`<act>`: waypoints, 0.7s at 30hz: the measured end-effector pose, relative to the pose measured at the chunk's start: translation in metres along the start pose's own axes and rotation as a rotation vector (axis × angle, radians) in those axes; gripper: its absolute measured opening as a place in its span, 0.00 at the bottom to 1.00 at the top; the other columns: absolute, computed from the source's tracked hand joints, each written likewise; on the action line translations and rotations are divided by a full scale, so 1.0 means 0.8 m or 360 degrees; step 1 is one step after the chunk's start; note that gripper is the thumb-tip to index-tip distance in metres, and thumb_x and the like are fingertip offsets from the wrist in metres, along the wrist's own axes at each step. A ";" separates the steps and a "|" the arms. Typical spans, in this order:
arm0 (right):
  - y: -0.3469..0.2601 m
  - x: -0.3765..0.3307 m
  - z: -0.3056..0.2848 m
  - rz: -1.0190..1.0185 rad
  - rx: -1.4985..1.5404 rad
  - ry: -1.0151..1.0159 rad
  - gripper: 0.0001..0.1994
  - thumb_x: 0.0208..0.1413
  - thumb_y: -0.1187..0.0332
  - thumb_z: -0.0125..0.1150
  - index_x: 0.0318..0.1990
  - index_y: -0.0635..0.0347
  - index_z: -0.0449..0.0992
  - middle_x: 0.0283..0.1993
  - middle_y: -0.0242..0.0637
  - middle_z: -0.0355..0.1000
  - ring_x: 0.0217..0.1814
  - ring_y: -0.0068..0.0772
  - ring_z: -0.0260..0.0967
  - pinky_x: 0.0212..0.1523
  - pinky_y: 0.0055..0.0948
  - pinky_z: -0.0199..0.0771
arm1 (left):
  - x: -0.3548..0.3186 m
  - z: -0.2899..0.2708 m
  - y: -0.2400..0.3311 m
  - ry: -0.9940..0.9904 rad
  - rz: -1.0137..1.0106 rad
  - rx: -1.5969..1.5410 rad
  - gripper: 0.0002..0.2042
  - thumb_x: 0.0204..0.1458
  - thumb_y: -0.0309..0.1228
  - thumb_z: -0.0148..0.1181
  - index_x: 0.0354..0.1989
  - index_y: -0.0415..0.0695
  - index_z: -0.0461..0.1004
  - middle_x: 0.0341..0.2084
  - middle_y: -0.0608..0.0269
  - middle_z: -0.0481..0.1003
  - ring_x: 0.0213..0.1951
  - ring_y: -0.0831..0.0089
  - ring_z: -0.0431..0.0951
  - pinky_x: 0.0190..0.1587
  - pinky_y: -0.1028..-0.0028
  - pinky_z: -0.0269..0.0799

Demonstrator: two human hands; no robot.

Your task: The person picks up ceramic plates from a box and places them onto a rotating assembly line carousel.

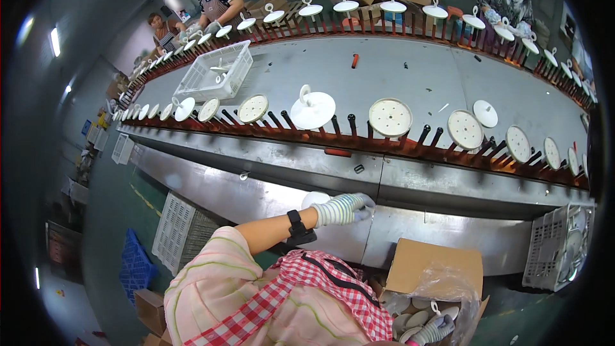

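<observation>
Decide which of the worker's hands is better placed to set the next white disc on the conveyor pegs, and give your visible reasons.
Probably the left hand: it is raised beside the conveyor's steel edge and seems to hold a white disc. The right hand is down in the cardboard box.

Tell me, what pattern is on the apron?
Red and white checks on the apron, clearest in the head view.

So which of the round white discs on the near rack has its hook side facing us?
The white disc at the rack's middle, right of the white basket. It shows a smooth domed face with a hook on top; its neighbours show flat, dotted undersides.
</observation>
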State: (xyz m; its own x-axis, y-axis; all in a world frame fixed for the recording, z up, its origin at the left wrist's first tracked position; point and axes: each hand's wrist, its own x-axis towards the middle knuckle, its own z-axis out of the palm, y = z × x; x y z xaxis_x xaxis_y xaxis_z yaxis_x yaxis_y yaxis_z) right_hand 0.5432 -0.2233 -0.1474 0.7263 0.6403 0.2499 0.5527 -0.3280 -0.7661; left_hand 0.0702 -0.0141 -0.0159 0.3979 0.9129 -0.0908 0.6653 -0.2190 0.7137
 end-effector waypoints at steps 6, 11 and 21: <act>-0.261 -0.003 0.034 0.0087 0.1329 -0.0438 0.13 0.44 0.63 0.53 0.33 0.63 0.64 0.34 0.35 0.59 0.38 0.31 0.59 0.43 0.35 0.64 | 0.046 0.046 0.085 -0.0515 0.0204 -0.0848 0.34 0.46 0.35 0.60 0.59 0.34 0.54 0.51 0.48 0.67 0.50 0.63 0.70 0.50 0.70 0.68; -0.302 -0.008 0.123 -0.0140 0.1287 -0.1077 0.17 0.53 0.64 0.53 0.49 0.57 0.65 0.55 0.38 0.58 0.61 0.39 0.52 0.61 0.39 0.51 | 0.076 0.032 0.106 -0.0737 0.0139 -0.1347 0.33 0.45 0.40 0.63 0.57 0.35 0.58 0.50 0.53 0.67 0.50 0.69 0.68 0.52 0.71 0.66; -0.356 0.035 0.182 -0.0869 0.0817 -0.1266 0.23 0.53 0.77 0.38 0.59 0.66 0.58 0.64 0.51 0.51 0.65 0.45 0.50 0.61 0.35 0.51 | 0.074 0.024 0.097 -0.0370 0.0159 -0.1822 0.33 0.48 0.46 0.61 0.58 0.41 0.59 0.50 0.62 0.66 0.52 0.74 0.63 0.54 0.73 0.62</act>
State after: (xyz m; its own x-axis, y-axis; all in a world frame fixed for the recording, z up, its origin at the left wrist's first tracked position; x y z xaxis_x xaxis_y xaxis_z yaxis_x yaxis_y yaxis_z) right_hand 0.3466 -0.0110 -0.0089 -0.1390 0.9376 0.3186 0.3497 0.3475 -0.8700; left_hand 0.1574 0.0163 0.0208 0.6012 0.7982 -0.0391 -0.2850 0.2599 0.9226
